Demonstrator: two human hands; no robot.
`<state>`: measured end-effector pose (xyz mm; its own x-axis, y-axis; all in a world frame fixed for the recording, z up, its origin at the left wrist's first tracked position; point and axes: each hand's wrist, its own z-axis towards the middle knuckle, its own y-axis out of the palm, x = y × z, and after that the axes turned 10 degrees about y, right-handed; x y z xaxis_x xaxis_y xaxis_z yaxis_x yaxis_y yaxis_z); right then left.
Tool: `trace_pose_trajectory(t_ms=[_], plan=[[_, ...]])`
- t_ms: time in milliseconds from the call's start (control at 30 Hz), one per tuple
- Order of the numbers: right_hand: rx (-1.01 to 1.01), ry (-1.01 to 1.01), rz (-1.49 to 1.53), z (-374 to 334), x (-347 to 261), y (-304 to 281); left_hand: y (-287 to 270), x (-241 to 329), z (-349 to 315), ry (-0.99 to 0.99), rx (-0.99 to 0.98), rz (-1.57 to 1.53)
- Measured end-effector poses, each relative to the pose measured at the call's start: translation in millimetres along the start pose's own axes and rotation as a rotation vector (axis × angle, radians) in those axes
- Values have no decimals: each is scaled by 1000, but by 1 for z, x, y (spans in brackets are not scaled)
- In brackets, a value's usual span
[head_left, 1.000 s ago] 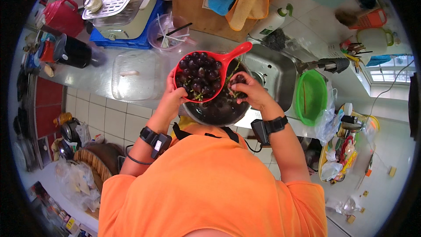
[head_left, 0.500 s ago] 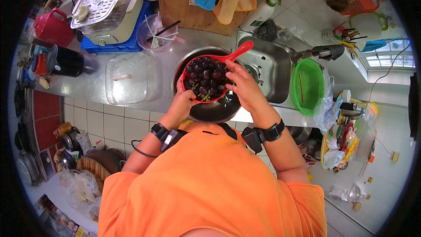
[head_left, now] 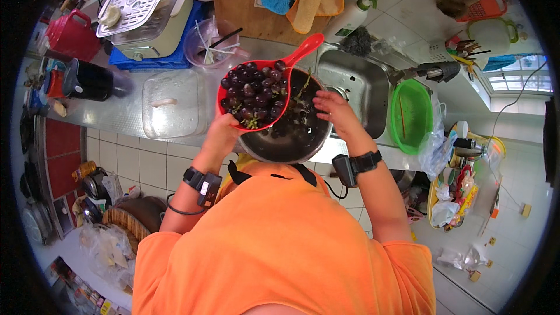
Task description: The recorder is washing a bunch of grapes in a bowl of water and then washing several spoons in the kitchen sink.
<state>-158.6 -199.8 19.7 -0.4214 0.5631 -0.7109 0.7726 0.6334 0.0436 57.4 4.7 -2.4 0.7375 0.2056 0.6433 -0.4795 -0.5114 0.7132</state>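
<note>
My left hand (head_left: 220,134) grips the near rim of a red long-handled colander (head_left: 302,51), thumb over its edge. Dark purple grapes (head_left: 252,90) fill it, with some green stems at the near side. It hangs over the left part of a round metal basin (head_left: 294,150), its handle pointing away to the right. Water with dark bits and a bit of stem shows in the basin. Over the basin's right rim, my right hand (head_left: 338,112) is empty, its fingers apart, and does not touch the colander.
Right of the basin is a metal sink (head_left: 366,102) with a green plastic basin (head_left: 415,122) beside it. A clear lid (head_left: 170,105) lies on the counter to the left. Behind stand a plastic bowl (head_left: 198,52) and a cream electric cooker (head_left: 153,41).
The colander has moved left, uncovering the right side of the basin, with my left hand still on it. My right hand has let go of it and shifted right.
</note>
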Motion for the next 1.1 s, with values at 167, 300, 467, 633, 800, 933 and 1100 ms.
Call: trace_pose_trajectory(t_ms=[167, 300, 467, 633, 800, 933, 1100], plan=[[-47, 192, -629, 57, 38, 10, -6, 37, -13, 52, 53, 44], [211, 46, -1137, 87, 66, 30, -24, 56, -26, 151, 117, 97], [-43, 86, -1073, 95, 94, 47, -38, 68, -40, 176, 186, 51], [-354, 136, -1073, 78, 100, 74, -47, 61, -47, 173, 200, 28], [-551, 161, -1085, 59, 85, 87, -32, 51, -47, 192, 201, 59], [-579, 387, -971, 54, 81, 94, -16, 42, -40, 191, 136, 76], [-615, 384, -823, 36, 56, 81, 0, 27, -30, 167, 83, 83]])
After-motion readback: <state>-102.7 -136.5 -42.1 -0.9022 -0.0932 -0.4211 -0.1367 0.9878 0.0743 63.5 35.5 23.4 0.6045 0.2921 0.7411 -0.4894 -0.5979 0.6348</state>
